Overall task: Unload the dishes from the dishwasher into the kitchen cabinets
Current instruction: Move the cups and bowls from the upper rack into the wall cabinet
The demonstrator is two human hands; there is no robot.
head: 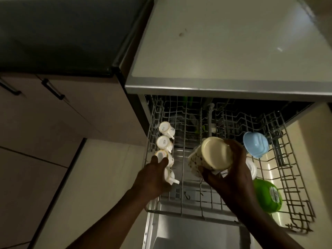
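Right hand (231, 169) grips cream cup (213, 155); left hand (154, 175) touches rack cups (164, 155).

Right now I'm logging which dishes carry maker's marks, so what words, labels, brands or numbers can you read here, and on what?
Nothing can be read for certain.
Green bowl in the upper rack: white label with print, too blurred to read.
Second white cup in the left row: small dark mark on its base, too small to read.
Farthest white cup: faint mark on its base, unreadable.
Cream mug held by the right hand: dark speckles, no text.
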